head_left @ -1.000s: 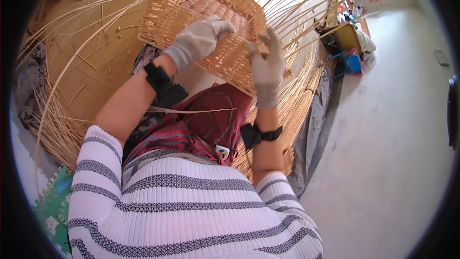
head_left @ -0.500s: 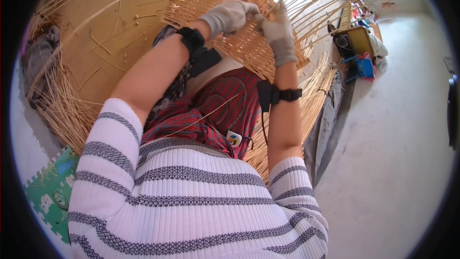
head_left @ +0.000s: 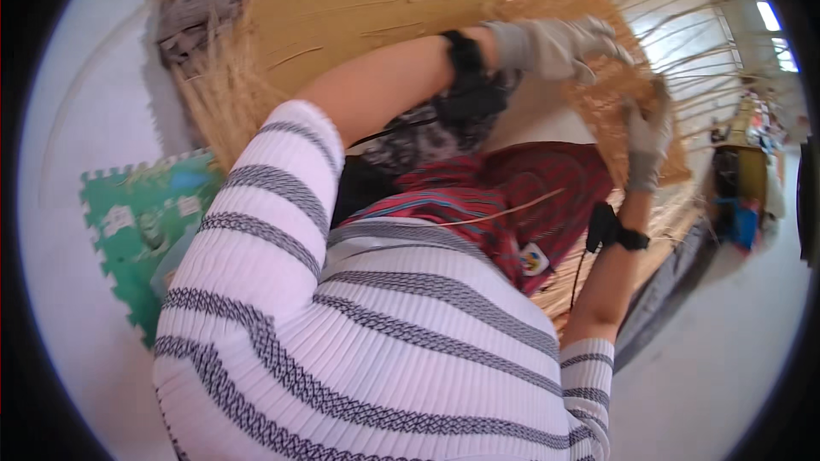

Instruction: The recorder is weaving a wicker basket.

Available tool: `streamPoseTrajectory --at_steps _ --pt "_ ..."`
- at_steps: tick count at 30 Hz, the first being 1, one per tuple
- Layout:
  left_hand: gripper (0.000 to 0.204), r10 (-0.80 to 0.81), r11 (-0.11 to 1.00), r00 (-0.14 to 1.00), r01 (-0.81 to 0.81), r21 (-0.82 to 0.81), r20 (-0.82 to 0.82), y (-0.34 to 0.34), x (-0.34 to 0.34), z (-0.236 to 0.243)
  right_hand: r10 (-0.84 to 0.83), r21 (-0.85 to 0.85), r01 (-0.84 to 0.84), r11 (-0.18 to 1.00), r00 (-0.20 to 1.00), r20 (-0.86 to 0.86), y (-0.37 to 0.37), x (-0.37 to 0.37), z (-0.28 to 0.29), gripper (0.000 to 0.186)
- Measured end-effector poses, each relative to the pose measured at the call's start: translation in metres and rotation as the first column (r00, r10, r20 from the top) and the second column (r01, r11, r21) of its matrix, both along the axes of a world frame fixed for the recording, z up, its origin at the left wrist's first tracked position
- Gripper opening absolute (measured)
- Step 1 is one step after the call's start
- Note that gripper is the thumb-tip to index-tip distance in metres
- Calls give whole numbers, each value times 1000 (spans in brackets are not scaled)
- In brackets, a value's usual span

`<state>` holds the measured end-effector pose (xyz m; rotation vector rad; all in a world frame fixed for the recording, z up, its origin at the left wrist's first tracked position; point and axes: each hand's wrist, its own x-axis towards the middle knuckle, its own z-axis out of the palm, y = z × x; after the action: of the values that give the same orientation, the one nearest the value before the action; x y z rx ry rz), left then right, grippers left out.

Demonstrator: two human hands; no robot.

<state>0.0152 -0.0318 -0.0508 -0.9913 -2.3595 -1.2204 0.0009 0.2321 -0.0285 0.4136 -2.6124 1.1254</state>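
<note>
A woven cane basket (head_left: 589,13), light brown with long loose canes fanning from its far edge, leans at the upper right past my knees. My left hand (head_left: 555,44), in a pale grey work glove, reaches across to its face. The fingers are bent and apart from the thumb, with nothing visible between them. On the basket's right part, my right hand (head_left: 649,132) in a matching glove grips the weave, thumb and forefinger pointing up. Motion blurs the fingertips, so a thin cane there cannot be made out. A single thin cane (head_left: 512,207) lies across my red striped lap cloth (head_left: 547,166).
A tan board (head_left: 342,0) with cane scraps lies to the left. Bundles of canes (head_left: 218,77) and a grey cloth (head_left: 201,4) edge it. A green foam mat (head_left: 145,222) is at lower left. A cabinet (head_left: 747,171) and blue container (head_left: 741,218) stand right.
The whole view has swung, so basket, hands and lap now appear farther right. My left hand has drawn slightly apart from my right, its fingers opening. The right stays at the basket.
</note>
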Motion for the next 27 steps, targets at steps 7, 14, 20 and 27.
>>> streamPoseTrajectory --at_steps 7,14,20,27 --pt "48 762 565 53 -542 -623 645 -330 240 -116 66 -289 37 957 938 340 25 128 -73 46" --pt "41 745 530 -277 -307 -790 607 -361 427 -290 28 -106 30 994 861 508 30 125 -87 32" --pt "49 620 635 -455 -189 -749 639 -329 517 -335 70 226 -195 954 883 464 19 117 -80 30" --pt "43 463 493 -573 -468 -734 676 -328 571 -360 63 80 -157 984 736 674 -24 118 -75 40"
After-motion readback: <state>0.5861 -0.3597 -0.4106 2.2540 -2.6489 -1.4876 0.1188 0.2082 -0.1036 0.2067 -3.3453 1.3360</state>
